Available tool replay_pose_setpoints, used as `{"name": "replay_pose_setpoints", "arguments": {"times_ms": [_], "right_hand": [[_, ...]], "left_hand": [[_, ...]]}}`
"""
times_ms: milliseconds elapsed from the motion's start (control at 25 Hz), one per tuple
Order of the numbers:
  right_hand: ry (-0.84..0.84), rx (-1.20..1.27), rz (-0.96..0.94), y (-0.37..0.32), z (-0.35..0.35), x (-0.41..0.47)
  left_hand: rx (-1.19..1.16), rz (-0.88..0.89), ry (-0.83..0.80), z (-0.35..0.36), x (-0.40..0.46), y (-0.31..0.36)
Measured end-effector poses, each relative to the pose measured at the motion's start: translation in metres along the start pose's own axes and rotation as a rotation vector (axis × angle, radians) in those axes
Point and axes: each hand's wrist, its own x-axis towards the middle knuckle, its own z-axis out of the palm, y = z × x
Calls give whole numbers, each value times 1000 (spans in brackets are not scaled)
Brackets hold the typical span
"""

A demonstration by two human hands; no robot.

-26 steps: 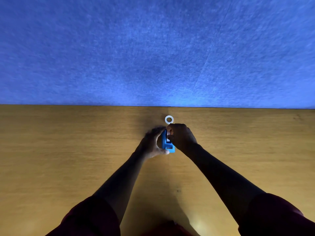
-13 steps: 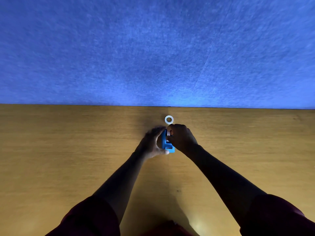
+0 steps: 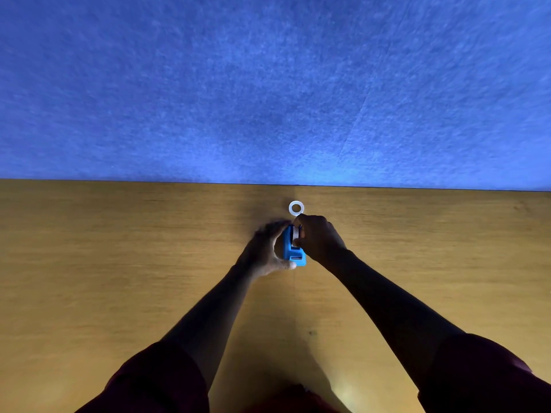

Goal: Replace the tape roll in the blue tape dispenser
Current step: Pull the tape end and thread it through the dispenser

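The small blue tape dispenser (image 3: pixel 293 254) stands on the wooden table (image 3: pixel 119 263) at centre, cutter end toward me. My left hand (image 3: pixel 265 251) wraps its left side, thumb under the front end. My right hand (image 3: pixel 319 238) is closed at its right side, with the fingers pinching a pale tape roll (image 3: pixel 295 233) seated in the dispenser's top. A second white tape roll (image 3: pixel 296 208) lies flat on the table just beyond both hands, touched by neither.
A blue felt wall panel (image 3: pixel 268 84) rises straight from the table's far edge, close behind the loose roll. My dark red sleeves (image 3: pixel 155 380) fill the lower corners.
My right fingers have shifted slightly on the roll inside the dispenser. Dispenser, left hand and the loose roll stay in place.
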Motion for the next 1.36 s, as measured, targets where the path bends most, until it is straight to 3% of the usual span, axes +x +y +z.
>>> {"name": "replay_pose_setpoints", "arguments": {"times_ms": [600,1360], "right_hand": [[18,-72,-57,1,-1,2],[-1,-40,-23,-1,-2,4]], "left_hand": [[144,158,91,3,0,1],[62,142,56,-1,2,-2]]}}
